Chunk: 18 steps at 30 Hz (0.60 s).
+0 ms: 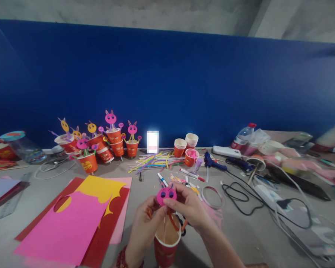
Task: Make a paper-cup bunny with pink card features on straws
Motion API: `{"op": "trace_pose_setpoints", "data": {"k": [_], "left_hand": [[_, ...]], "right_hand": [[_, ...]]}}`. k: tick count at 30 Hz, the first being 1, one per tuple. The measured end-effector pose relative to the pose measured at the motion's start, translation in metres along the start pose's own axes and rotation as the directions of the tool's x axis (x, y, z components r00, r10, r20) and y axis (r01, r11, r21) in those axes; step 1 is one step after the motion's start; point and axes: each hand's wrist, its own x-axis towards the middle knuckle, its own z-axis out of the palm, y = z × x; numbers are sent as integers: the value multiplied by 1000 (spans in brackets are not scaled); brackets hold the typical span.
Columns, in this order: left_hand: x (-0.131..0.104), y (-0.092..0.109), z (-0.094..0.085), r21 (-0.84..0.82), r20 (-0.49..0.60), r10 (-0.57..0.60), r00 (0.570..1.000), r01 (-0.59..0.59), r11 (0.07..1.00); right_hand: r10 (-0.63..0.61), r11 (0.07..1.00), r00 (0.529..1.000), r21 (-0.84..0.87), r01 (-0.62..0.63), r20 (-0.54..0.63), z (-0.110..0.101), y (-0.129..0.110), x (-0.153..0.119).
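Observation:
A pink paper bunny face (166,195) with drawn eyes and ears is pinched between both my hands. My left hand (148,219) grips its lower left edge with thumb and fingers. On the other side, my right hand (188,204) holds its right edge, the thumb across the lower front. Right below stands a red paper cup (167,249), its open mouth facing me. A thin stick (164,229) and an orange pipe cleaner (173,222) rise from the cup toward the face. Their upper ends are hidden behind the fingers and the face.
Pink, yellow and red sheets (69,227) lie at left. Several finished cup figures (88,162) stand at the back left. Pipe cleaners (159,160), stacked cups (180,146), a blue glue gun (213,162) and a marker (192,174) lie ahead. Cables (240,203) and a power strip (268,190) spread at right.

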Motion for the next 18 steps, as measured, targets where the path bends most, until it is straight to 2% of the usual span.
{"op": "trace_pose_setpoints", "data": {"k": [5, 9, 11, 13, 15, 18], "left_hand": [[-1, 0, -1, 57, 8, 32, 999, -33, 998], [-7, 5, -2, 144, -5, 80, 997, -78, 986], [-12, 10, -4, 216, 15, 126, 992, -127, 968], [-17, 18, -6, 281, 67, 223, 973, -233, 931], [-19, 27, -8, 321, 172, 365, 915, -402, 858], [-18, 41, -10, 368, 346, 542, 766, -642, 673]], "right_hand": [[0, 998, 1000, -62, 1, 18, 0, -1, 0], [-68, 990, 997, -122, 72, 34, 0, -10, -5], [-108, 984, 993, -136, 115, 53, 0, -18, -12], [-188, 965, 980, -174, 198, 69, 1, -27, -21], [-308, 923, 947, -211, 322, 94, 3, -37, -31], [-462, 844, 876, -235, 481, 135, 6, -50, -41]]}}
